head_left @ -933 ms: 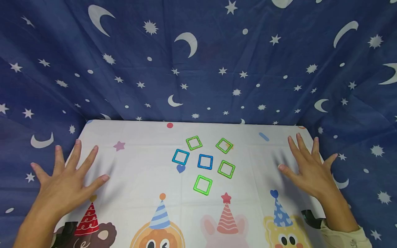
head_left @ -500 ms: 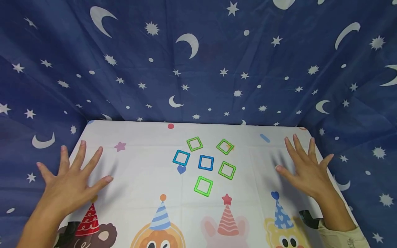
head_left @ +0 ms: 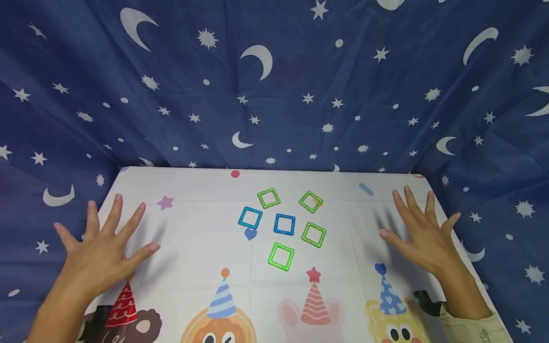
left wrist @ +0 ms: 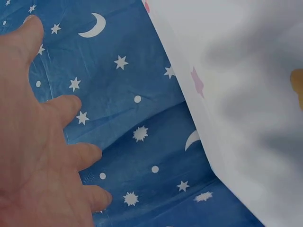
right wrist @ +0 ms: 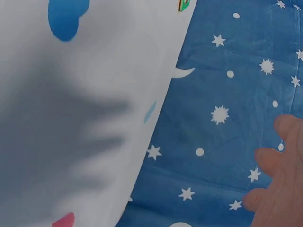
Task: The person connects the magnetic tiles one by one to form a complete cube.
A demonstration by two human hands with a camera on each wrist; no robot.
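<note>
Basically, L hand [head_left: 98, 259] & R hand [head_left: 426, 240] wide, fingers spread, at L & R sides of white table [head_left: 193, 238]. Btwn them, approx. mid-table, lie 2 blue frames [head_left: 284, 233] & 4 green frames [head_left: 272, 253], 1 green nearest. Starry cloth [head_left: 291, 52] at far side.

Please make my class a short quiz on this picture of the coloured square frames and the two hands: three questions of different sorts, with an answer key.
1. How many square frames lie on the white surface, and how many are there of each colour?
2. True or false: the left hand is touching one of them.
3. Fill in the blank: in the head view, just below the leftmost blue frame, there is a printed blue ____.

Key:
1. Six: four green and two blue.
2. False: it is well apart from all of them.
3. Heart.
</note>
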